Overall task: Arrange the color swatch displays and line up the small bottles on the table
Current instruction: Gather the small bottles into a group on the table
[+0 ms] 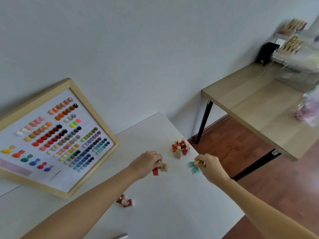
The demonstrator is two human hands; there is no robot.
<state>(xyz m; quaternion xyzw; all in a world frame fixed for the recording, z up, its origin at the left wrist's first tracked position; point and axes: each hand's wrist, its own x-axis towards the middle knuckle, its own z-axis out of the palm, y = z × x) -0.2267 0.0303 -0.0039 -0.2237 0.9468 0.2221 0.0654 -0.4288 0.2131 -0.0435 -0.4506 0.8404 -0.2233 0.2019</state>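
Two hands work the bottle line-up: the left hand [148, 163] is clamped on red and beige bottles [159, 169], the right hand [208, 165] on teal bottles [194, 167], both on the white tabletop [172, 204]. Next comes likely setting them beside the red cluster [180, 148]. Caps stay hidden; the swatch display [51, 137] leans behind.

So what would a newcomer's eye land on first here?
Probably the framed color swatch display leaning against the wall on the left of the white table. Next, the left hand gripping red and beige bottles and the right hand holding teal bottles near the table's edge.
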